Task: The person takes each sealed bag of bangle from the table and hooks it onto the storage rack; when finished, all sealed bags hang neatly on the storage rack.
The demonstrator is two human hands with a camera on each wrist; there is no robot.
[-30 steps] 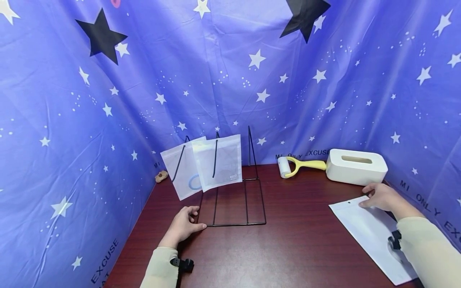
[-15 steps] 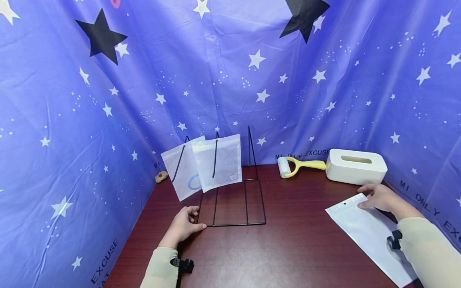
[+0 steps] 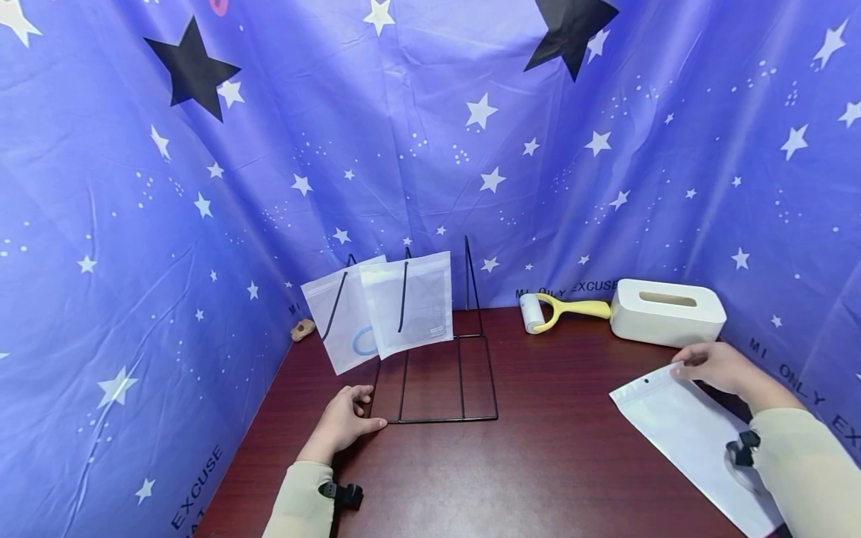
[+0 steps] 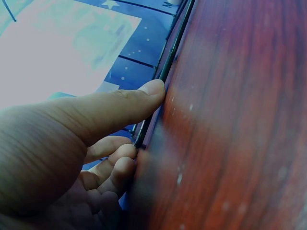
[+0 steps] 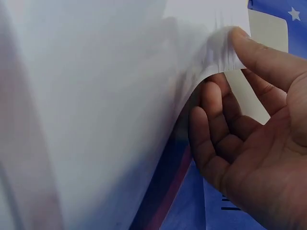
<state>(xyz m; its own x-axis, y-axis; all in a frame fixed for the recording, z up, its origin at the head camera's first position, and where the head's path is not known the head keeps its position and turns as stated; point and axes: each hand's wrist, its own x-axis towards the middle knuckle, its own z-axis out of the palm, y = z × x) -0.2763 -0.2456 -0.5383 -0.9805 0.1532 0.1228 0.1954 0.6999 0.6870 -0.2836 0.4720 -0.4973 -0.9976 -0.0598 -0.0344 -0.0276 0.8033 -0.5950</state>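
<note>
A black wire display rack (image 3: 463, 381) stands on the dark red table, its base toward me and several prongs rising at the back. Two white zip bags (image 3: 418, 302) hang from its prongs, the left one partly covered and showing a blue ring. My left hand (image 3: 339, 422) grips the front left corner of the rack's base. In the left wrist view the thumb (image 4: 152, 88) lies along the black wire, with curled fingers below. At the right, my right hand (image 3: 716, 370) pinches the top corner of another white zip bag (image 3: 693, 441), which has a hang hole. The sleeve hides part of it.
A white tissue box (image 3: 673, 317) sits at the back right, just behind my right hand. Beside it lies a lint roller (image 3: 558, 310) with a yellow handle. A small tan object (image 3: 302, 329) is at the back left. Star-printed blue fabric (image 3: 430, 149) encloses the table.
The bag in my right hand has shifted slightly left at its top edge, and its hole end shows more. The left hand and the rack stay put.
</note>
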